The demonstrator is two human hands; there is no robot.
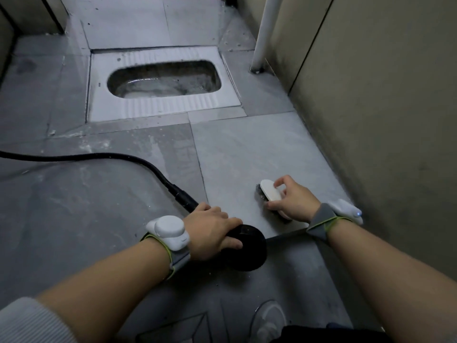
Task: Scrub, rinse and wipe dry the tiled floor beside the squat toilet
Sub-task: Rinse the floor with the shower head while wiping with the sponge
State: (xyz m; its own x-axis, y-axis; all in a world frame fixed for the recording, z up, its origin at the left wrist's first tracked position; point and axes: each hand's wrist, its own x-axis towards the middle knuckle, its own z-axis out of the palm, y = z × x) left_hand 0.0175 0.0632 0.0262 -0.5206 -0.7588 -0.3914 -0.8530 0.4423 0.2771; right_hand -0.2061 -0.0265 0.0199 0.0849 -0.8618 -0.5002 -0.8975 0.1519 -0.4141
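R hand (295,200) grips white scrub brush (270,194), bristles down on grey floor tile (247,149) near side of squat toilet (163,82). L hand (212,231) grips black shower head (247,248), hose (99,157) trailing left of toilet.

Grey floor tiles (247,149) fill the narrow stall, wet and streaked with pale residue on the left. A beige partition wall (383,100) runs along the right, with dark seams between its panels. A white pipe (264,30) stands upright against it, meeting the floor in the far right corner. Another beige wall (27,13) closes the far left corner. The light is dim and even.
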